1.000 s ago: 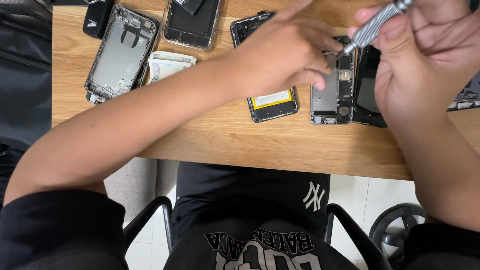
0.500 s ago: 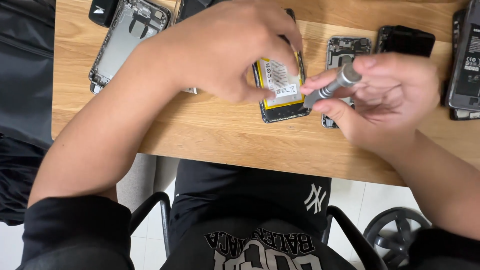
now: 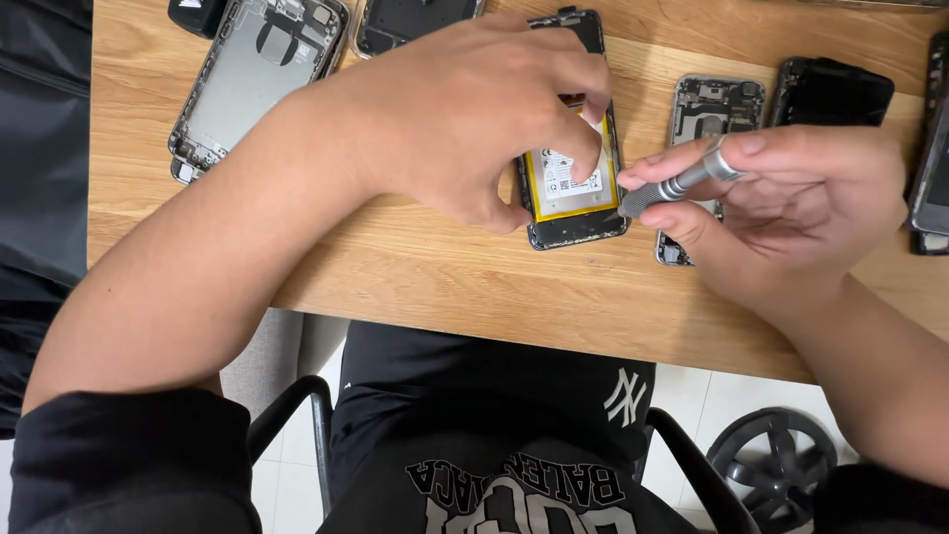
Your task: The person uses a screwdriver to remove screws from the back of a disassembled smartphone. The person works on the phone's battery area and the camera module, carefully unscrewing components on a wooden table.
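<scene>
Head view shows the left hand (image 3: 474, 114) curled over an opened phone (image 3: 571, 188) with a yellow-edged battery, lying near the front edge of the wooden table (image 3: 415, 267); its fingertips press down on the battery. Right hand (image 3: 791, 208) pinches a small metal screwdriver (image 3: 677, 185), tip at the phone's right edge. An empty phone housing (image 3: 252, 84) lies at far left, another (image 3: 707, 109) behind the right hand.

Two hands are showing, the left hand (image 3: 474, 119) and the right hand (image 3: 791, 203). One screwdriver (image 3: 682, 183) is showing. At least six opened phones are lying on one wooden table (image 3: 415, 267).
</scene>
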